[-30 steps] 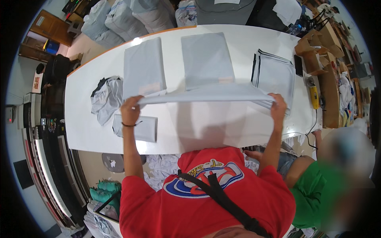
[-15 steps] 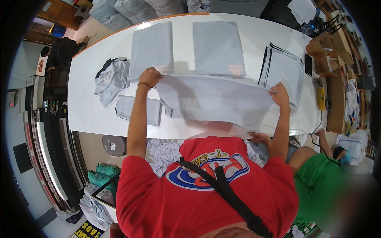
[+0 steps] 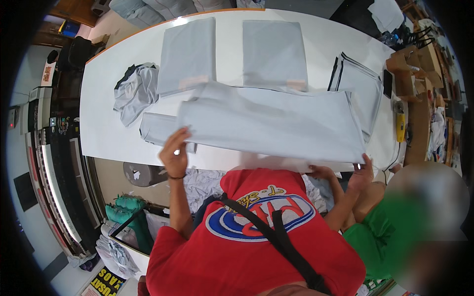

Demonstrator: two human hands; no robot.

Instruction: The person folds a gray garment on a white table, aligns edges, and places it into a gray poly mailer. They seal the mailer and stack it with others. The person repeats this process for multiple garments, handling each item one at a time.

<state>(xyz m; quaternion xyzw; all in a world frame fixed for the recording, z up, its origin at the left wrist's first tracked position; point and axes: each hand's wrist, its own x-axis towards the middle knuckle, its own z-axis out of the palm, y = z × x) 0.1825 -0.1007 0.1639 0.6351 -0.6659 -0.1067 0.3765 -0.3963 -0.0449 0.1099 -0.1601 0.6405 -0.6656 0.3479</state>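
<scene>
A wide grey fabric panel stretches across the near half of the table, its left part smeared by motion. My right hand pinches its near right corner at the table's front edge. By the panel's near left end is my left hand, fingers stretched and apart, fingertips close against the cloth; I cannot make out any grip. Partly under that end lies a small folded grey piece. Beyond the panel, two flat grey stacks lie side by side, the right-hand stack partly covered at its near edge.
A crumpled grey garment with dark trim lies at left. On the right are black-edged grey pieces, a phone, a yellow corded tool and cardboard boxes. A person in green sits close on my right, one hand near the table edge.
Both hands have come from the panel's far edge toward me. My left hand has opened from its grip; my right hand now holds the near right corner. The panel lies farther across the stacks.
</scene>
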